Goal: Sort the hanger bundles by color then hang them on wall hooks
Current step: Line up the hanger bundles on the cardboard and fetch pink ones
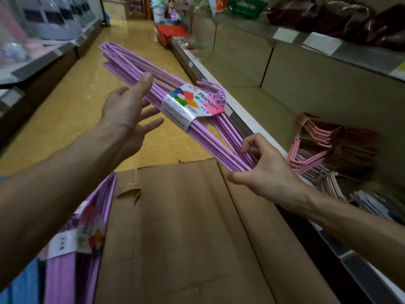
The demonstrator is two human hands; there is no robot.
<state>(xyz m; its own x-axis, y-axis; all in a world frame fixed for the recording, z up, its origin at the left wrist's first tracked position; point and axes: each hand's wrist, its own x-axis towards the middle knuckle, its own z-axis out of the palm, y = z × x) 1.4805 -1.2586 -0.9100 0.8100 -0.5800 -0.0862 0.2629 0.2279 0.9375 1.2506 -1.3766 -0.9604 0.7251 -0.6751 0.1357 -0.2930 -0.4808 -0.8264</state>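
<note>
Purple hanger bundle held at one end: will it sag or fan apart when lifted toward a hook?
The purple hanger bundle spans straight from the right hand, so probably stiff. The paper label bands only the middle, so the ends may splay. The left hand is open alongside.

The word "Hanger" is printed in dark letters on the paper band (pixel 192 104) wrapped around the purple hanger bundle (pixel 140 71), toward 12 o'clock from frame centre. The smaller print there cannot be read.
</note>
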